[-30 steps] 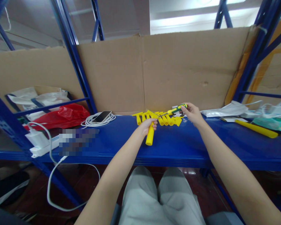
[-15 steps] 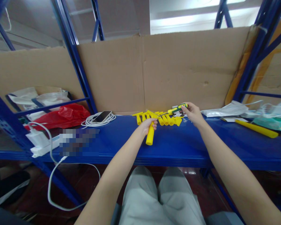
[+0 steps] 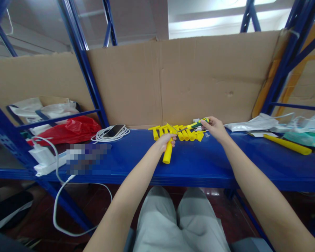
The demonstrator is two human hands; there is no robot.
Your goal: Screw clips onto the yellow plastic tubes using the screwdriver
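Observation:
My left hand (image 3: 168, 141) is wrapped round a yellow tube-shaped piece (image 3: 167, 154), whose hollow lower end points toward me. In my right hand (image 3: 214, 126) is a screwdriver (image 3: 195, 124) with a green and yellow handle, gripped at the handle's end. Its metal shaft runs left and down to the top of the yellow piece beside my left fingers; whether the tip touches a screw is too small to tell. Several similar yellow pieces (image 3: 185, 135) lie in a row just behind my hands.
A blue shelf top (image 3: 131, 159) carries everything, with cardboard (image 3: 126, 84) standing behind. On the left are a phone (image 3: 115, 130) on a coiled white cable, a red bag (image 3: 70, 129) and a power strip (image 3: 51, 164). Rightward lie a long yellow piece (image 3: 288, 144) and white packaging (image 3: 252, 123).
My right hand and the screwdriver handle have dropped slightly and shifted a little left. The yellow piece in my left hand has tilted very slightly.

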